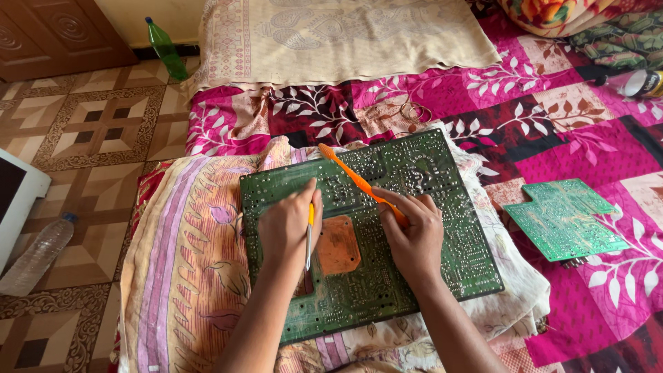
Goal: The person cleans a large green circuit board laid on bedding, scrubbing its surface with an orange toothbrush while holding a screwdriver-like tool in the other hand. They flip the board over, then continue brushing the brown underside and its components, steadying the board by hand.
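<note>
While the left hand [286, 224] grips a slim tool [309, 238], the right hand's [413, 231] grip around an orange toothbrush [359, 182] over the circuit board [414, 173].

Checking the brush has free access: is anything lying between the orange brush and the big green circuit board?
Nothing visible does. The orange brush, held in the right hand, lies directly over the bare large circuit board.

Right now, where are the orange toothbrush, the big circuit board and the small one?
Toothbrush [353, 177], head view, middle of its orange handle.
Big board [456, 235], head view, bare green area right of the hands.
Small board [563, 217], head view, its centre.
</note>
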